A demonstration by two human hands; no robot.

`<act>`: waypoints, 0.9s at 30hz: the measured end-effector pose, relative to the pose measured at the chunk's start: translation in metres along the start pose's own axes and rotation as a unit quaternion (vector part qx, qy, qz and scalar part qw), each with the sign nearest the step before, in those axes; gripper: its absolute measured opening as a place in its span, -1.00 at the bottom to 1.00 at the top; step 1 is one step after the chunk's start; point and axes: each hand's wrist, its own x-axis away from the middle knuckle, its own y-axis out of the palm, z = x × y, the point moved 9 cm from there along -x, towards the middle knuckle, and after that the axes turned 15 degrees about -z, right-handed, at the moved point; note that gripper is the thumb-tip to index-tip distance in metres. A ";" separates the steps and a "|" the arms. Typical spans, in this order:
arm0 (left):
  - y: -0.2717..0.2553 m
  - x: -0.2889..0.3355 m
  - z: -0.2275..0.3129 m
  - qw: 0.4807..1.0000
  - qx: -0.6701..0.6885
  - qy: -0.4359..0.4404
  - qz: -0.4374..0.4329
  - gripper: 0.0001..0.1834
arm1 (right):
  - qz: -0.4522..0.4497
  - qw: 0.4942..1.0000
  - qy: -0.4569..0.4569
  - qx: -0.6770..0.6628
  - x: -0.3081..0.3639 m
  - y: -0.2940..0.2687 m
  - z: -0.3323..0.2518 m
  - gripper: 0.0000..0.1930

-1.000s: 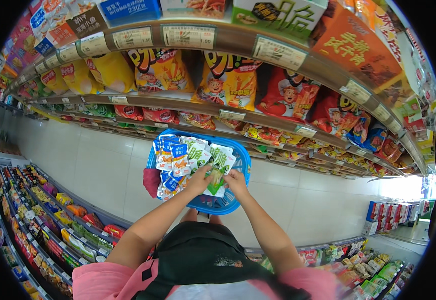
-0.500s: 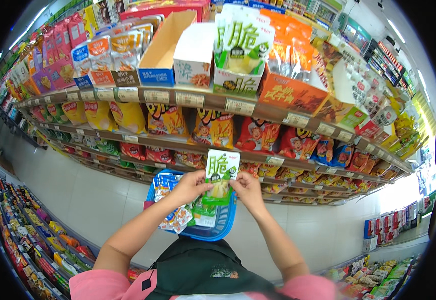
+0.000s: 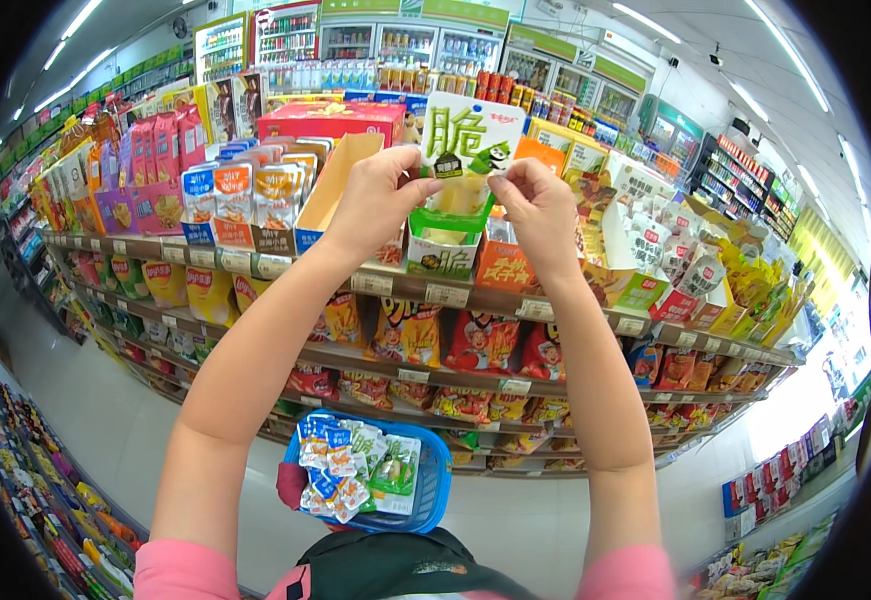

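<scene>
Both my arms are stretched forward over the top shelf. A white and green snack pouch (image 3: 468, 150) with a panda picture is held upright between my hands. On its left edge, my left hand (image 3: 381, 200) pinches it with thumb and fingers. The opposite edge is pinched by my right hand (image 3: 541, 215). Just below the pouch's lower end stands a white and green display box (image 3: 442, 255); whether the pouch touches it I cannot tell. A blue plastic basket (image 3: 438, 490) sits low in front of me, with small blue-white sachets (image 3: 336, 460) and green-white pouches (image 3: 394, 470) inside.
Left of the display box is a mostly bare cardboard tray (image 3: 341, 185), then boxes of upright sachets (image 3: 256, 195). An orange box (image 3: 508, 268) stands on its right. Price tags line the shelf edge (image 3: 371, 284); bagged snacks (image 3: 406, 332) fill the shelves below.
My hands have lifted the pouch from above the basket up and forward to the top-shelf display box. The view has tilted up, bringing drink coolers at the back into sight.
</scene>
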 end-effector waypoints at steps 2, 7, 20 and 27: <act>0.006 -0.010 -0.018 1.000 -0.014 -0.016 -0.013 -0.90 | -0.007 0.999 0.025 0.039 -0.006 -0.001 0.011 -0.84; 0.016 -0.008 -0.037 0.995 -0.088 -0.039 -0.003 -0.79 | -0.013 0.997 0.035 0.064 -0.006 0.006 0.041 -0.86; 0.027 -0.006 -0.057 0.977 -0.165 -0.126 -0.050 -0.69 | -0.081 0.963 0.053 0.253 -0.005 0.022 0.071 -0.79; 0.020 0.008 -0.054 0.989 -0.134 -0.042 0.034 -0.53 | 0.024 0.961 -0.058 0.270 0.012 0.009 0.056 -0.81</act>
